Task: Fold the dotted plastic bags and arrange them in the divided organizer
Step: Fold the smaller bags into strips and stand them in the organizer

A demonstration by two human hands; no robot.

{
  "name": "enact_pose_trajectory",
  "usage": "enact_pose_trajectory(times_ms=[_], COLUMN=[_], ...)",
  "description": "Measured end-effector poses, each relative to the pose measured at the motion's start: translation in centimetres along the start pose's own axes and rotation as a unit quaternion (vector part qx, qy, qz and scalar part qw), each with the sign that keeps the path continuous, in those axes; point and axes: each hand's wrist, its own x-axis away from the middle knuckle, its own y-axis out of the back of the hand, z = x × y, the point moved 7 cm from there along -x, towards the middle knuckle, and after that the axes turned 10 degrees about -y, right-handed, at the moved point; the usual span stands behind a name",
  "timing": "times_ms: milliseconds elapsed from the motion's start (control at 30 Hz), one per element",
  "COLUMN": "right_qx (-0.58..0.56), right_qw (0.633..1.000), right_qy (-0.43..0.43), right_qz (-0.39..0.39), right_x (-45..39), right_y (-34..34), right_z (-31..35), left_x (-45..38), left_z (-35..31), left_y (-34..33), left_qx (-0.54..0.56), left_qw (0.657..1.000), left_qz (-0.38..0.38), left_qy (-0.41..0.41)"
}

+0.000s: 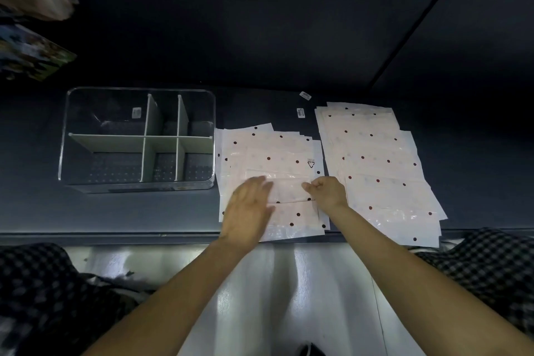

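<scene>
In the head view, a clear divided organizer (138, 140) is seen on the dark table (34, 211), split by pale dividers (150, 140) into six compartments, three at the back and three at the front. No bags are seen in any of them; a small label (136, 112) shows at the back left compartment, though whether it lies inside or is stuck to the wall cannot be told.

Just right of the organizer a near pile of dotted plastic bags (271, 153) is spread flat, touching the organizer's right wall or nearly so. Farther right of the organizer a second pile (375, 159) is fanned out, reaching the table's front edge. The bags in each pile overlap too much to be counted. Two small tags (301, 112) lie behind the piles.

On the near pile a partly folded bag (289, 189) is worked. The left hand (248, 208) is laid flat on it with fingers straight and together, pressing. The right hand (328, 192) is curled, pinching the bag's right edge. Checked sleeves (497, 263) are seen at both lower corners
</scene>
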Motion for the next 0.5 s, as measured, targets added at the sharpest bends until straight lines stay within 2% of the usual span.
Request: enact_pose_trajectory(times_ms=[33,100,233,267,333,367,400,433,500], right_qx=[0.005,0.011,0.030,0.067,0.167,0.168,0.137,0.099,0.040], right_qw=[1.000,1.000,0.999,0.998,0.971,0.952,0.941,0.942,0.955], right_qy=[-0.001,-0.002,-0.015,-0.004,0.090,0.163,0.232,0.278,0.293], right_qz=[0.001,0.002,0.010,-0.014,-0.142,-0.198,-0.205,-0.159,0.011], right_x=[0.0,0.0,0.4,1.0,3.0,4.6,6.1,7.2,8.4], right_y=[0.0,0.0,0.1,0.3,1.0,0.9,0.3,-0.8,-4.0], right_z=[0.0,0.0,0.4,0.7,2.5,3.5,4.2,4.7,4.7], left_x=[0.0,0.4,1.3,1.4,1.5,1.4,1.3,1.2,1.2], left_z=[-0.8,-0.8,0.9,1.1,1.2,1.1,1.1,1.0,1.0], left_y=[-1.2,-3.3,-4.8,-4.9,-5.1,-5.2,-5.2,-5.2,-5.4], left_qx=[-0.025,-0.071,-0.107,-0.113,-0.118,-0.116,-0.113,-0.112,-0.113], left_qw=[0.997,0.985,0.971,0.968,0.964,0.964,0.965,0.965,0.963], left_qz=[0.054,0.136,0.206,0.215,0.228,0.229,0.228,0.229,0.235], left_qy=[-0.046,-0.071,-0.056,-0.060,-0.066,-0.064,-0.062,-0.061,-0.061])
